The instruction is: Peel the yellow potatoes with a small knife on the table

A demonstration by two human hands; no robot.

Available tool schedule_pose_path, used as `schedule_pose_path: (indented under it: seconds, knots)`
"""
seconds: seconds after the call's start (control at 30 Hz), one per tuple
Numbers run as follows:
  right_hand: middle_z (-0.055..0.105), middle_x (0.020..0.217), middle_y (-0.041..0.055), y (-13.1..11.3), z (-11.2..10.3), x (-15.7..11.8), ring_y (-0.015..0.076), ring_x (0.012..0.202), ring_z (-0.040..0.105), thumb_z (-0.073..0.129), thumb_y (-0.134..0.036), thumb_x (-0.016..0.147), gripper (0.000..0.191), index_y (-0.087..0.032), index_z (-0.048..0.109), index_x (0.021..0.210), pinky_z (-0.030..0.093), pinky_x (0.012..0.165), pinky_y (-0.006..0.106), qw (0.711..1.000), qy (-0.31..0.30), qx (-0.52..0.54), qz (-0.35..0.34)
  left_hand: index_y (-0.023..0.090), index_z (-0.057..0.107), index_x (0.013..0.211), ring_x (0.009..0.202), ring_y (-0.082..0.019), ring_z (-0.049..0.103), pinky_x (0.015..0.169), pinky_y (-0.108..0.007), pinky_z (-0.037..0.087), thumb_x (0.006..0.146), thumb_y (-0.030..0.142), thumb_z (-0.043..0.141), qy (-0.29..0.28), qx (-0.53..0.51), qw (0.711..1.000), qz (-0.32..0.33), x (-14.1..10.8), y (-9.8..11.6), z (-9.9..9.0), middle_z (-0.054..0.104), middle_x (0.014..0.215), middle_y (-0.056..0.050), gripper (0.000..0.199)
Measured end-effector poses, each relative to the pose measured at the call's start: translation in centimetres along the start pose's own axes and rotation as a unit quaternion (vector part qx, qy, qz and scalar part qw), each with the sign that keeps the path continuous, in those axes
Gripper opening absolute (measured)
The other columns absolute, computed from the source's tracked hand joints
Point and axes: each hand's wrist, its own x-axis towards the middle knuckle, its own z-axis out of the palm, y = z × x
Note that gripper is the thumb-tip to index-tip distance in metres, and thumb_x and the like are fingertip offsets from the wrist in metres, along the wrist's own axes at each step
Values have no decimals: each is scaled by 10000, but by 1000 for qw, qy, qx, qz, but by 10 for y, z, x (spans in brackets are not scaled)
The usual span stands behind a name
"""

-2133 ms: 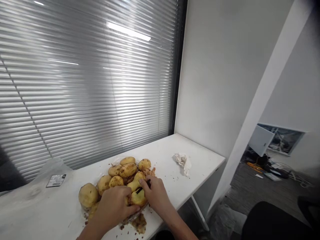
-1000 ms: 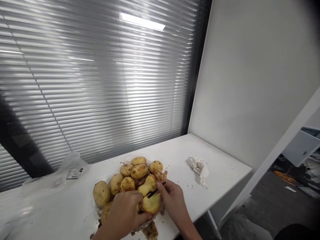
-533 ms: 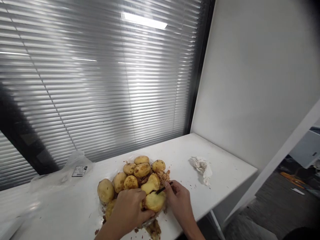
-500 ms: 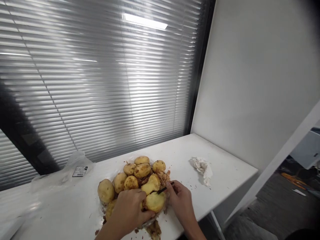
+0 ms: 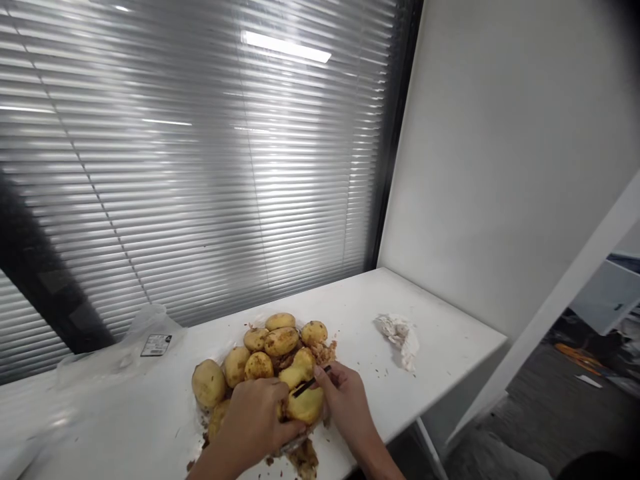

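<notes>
My left hand [image 5: 255, 417] is wrapped round a peeled yellow potato [image 5: 307, 407] at the near right of a potato pile, its thumb along the near side. A thin black tool [image 5: 304, 387] is pinched in my right hand [image 5: 349, 405]; it lies slantwise over the potato's upper face. Whether it has a blade is too small to tell. Just behind is a pale, unevenly cut potato [image 5: 299, 369]. Several potatoes with brown specks, such as a large one [image 5: 209, 384] at the left, lie on crumpled clear plastic.
Brown peelings [image 5: 304, 459] are scattered at the near edge of the white table [image 5: 135, 420], with more scraps behind the pile. A crumpled tissue [image 5: 399, 337] lies to the right. A clear plastic bag with a label [image 5: 156, 345] rests by the window blinds [image 5: 200, 200].
My right hand has shifted slightly left and the black tool now lies across the held potato's face rather than at its far edge. My left hand keeps its hold. The view moved slightly.
</notes>
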Motion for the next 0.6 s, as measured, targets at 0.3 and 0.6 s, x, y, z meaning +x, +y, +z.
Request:
schedule_pose_path:
  seconds: [0.3, 0.6]
  knots:
    - [581, 565, 19, -1, 0, -3, 165, 567, 508, 548, -508, 833, 423, -159, 617, 604, 384, 534, 248, 1000, 8, -10, 8, 208, 622, 711, 810, -242, 638, 651, -314, 357, 700, 526, 680, 1, -5, 1000, 7, 0, -3, 2, 699, 821, -26, 323]
    - [616, 599, 36, 5, 1, -5, 177, 595, 540, 558, -530, 837, 437, -157, 625, 619, 416, 556, 255, 1000, 21, 7, 10, 205, 602, 697, 809, -232, 633, 652, -312, 354, 700, 519, 688, -5, -9, 1000, 2, 0, -1, 0, 691, 819, -28, 325]
